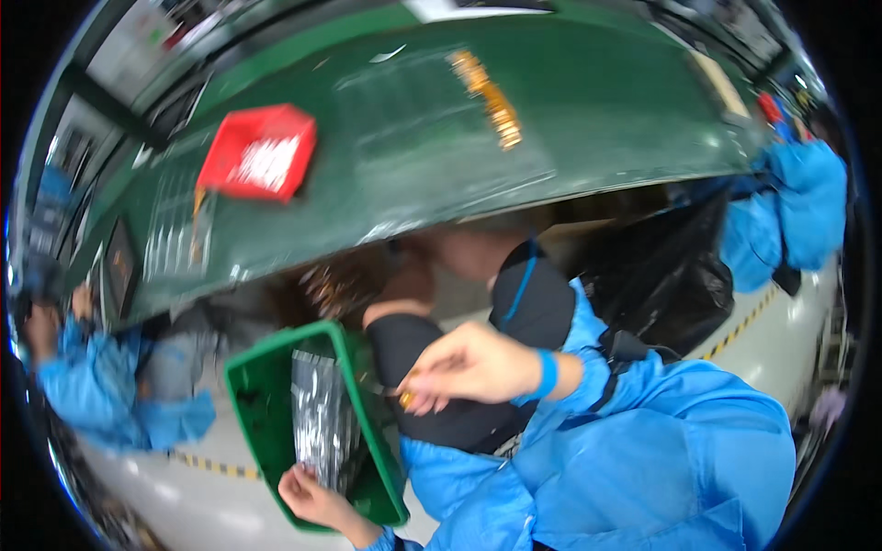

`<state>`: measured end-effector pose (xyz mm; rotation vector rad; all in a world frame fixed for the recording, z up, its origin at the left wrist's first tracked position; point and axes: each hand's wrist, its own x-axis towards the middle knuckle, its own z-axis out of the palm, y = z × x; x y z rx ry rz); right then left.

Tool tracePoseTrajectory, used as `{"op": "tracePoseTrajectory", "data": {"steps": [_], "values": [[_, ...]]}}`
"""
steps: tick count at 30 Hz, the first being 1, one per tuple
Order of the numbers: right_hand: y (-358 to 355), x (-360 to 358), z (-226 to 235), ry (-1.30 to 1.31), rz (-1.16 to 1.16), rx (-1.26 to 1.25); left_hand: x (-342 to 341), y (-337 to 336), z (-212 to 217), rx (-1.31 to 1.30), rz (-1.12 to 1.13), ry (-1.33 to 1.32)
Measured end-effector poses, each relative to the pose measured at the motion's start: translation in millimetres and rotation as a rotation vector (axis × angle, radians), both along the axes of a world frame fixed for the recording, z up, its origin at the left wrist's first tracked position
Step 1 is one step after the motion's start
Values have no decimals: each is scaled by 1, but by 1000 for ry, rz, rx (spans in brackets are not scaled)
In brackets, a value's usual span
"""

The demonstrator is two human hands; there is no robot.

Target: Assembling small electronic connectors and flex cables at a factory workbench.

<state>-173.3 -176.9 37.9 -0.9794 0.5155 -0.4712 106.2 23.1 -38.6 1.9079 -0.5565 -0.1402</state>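
Observation:
My right hand [478, 363], with a blue band at its wrist, is closed in a pinch above my lap. A small orange-gold piece [407, 399] shows at its fingertips; its exact kind is too small to make out. Left of my knees, a green bin [241, 404] holds a stack of clear, ribbed plastic trays [317, 413]. At the stack's near end, the fingers of my left hand [312, 496] are closed on the edge of a clear plastic tray, inside the bin's near side.
On the green table [625, 110] lie a red bin [230, 138] of small pale pieces, a row of orange-gold pieces [487, 96] and a clear tray [175, 230]. Co-workers in blue sleeves [101, 381] sit at both sides. A black bag [661, 275] hangs at right.

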Motion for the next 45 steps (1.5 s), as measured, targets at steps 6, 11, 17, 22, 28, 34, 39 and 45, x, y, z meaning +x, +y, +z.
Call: {"op": "tracePoseTrajectory", "data": {"steps": [6, 11, 17, 22, 28, 34, 39, 45], "values": [[-11, 15, 0, -56, 109, 18, 57, 107, -43, 845, -77, -329], [-5, 18, 11, -65, 197, -18, -48, -22, 51, -111, -542, -159], [0, 7, 13, -31, 194, -53, -68, -84, 66, -102, -985, 106], [-4, -6, 3, -1, 188, -88, -78, -79, 78, -61, -1065, 565], [-19, -5, 0, 146, -53, -980, -90, -87, 82, 46, -1110, 544], [-27, 1, -6, -18, 563, -357, -91, -90, 92, 104, -1157, 325], [-14, -4, -9, -80, 497, -366, -105, -96, 85, -50, -958, -132], [7, -2, -1, -44, 3, -820, -131, -81, 68, -194, -769, -579]]}}
